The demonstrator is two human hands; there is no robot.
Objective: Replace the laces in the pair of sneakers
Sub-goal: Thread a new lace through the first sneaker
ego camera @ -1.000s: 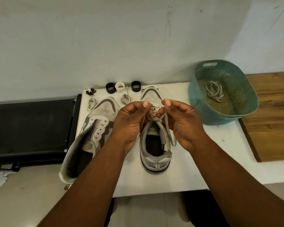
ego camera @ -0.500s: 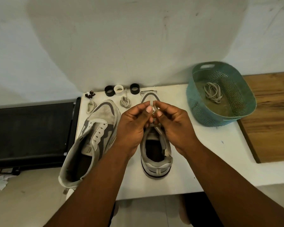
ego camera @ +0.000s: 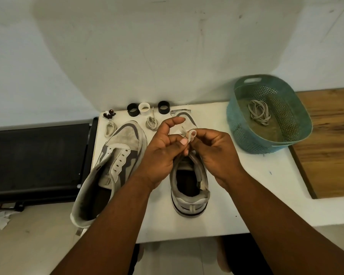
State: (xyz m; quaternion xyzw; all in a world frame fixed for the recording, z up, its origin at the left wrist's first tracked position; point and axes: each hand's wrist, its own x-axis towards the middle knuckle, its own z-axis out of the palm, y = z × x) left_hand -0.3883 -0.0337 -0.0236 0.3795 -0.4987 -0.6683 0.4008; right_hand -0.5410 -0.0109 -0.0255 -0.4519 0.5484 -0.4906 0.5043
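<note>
Two grey-and-white sneakers stand on the white table (ego camera: 246,175). The right sneaker (ego camera: 190,187) sits between my wrists, heel towards me. Above its tongue, my left hand (ego camera: 163,147) and my right hand (ego camera: 213,149) meet, both pinching the pale lace (ego camera: 191,134), which forms a small loop at my fingertips. My hands hide the eyelets of this shoe. The left sneaker (ego camera: 115,155) lies unlaced, its empty eyelets showing, heel hanging over the table's front edge.
A teal perforated basket (ego camera: 294,133) at the right holds a bundle of laces (ego camera: 259,113). Two coiled laces (ego camera: 152,123), three short rings (ego camera: 144,109) and small dark beads (ego camera: 109,114) line the back edge. A wooden surface (ego camera: 330,139) lies to the right, a black mat (ego camera: 38,155) to the left.
My hands came together from slightly apart and now work the lace into a small loop over the right sneaker's tongue. My left index finger has lifted. The view has shifted slightly.
</note>
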